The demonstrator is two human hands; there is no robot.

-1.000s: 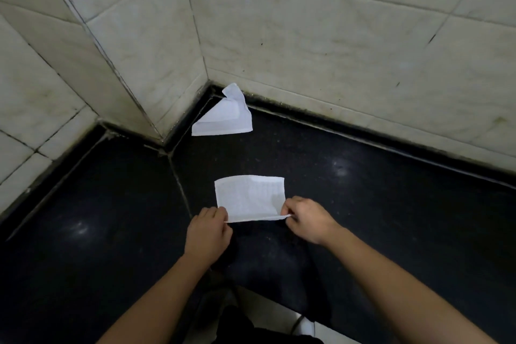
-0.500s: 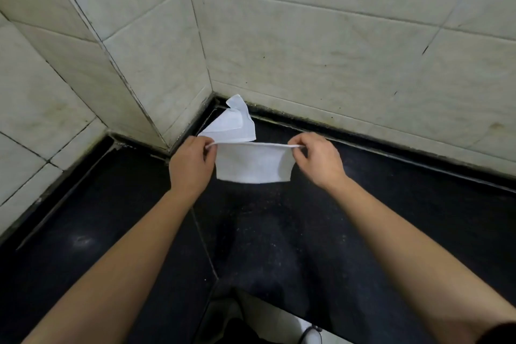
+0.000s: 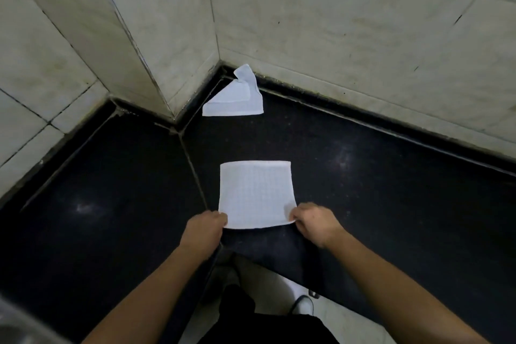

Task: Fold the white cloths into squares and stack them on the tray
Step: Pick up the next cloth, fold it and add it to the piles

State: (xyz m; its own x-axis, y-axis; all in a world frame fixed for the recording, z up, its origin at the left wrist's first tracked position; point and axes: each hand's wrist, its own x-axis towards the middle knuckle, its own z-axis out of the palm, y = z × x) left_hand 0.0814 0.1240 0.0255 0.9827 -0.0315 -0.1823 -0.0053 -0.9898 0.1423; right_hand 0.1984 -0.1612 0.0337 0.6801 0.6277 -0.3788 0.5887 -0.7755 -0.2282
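A white waffle-textured cloth (image 3: 255, 193) lies flat on the black counter (image 3: 391, 190), nearly square, just ahead of me. My left hand (image 3: 205, 227) pinches its near left corner. My right hand (image 3: 314, 220) pinches its near right corner. A second white cloth (image 3: 237, 99) lies crumpled in a rough triangle in the far corner, against the tiled wall. No tray is recognisable in view.
Pale tiled walls (image 3: 349, 22) rise behind the counter and form a jutting corner on the left. The counter's front edge runs just below my hands, with pale floor and a shoe (image 3: 303, 303) below. A grey metallic object (image 3: 16, 327) shows at the bottom left.
Half a second ago both hands held the cloth up in the air near the far corner. Now it is spread flat on the counter close to me, larger than one second ago.
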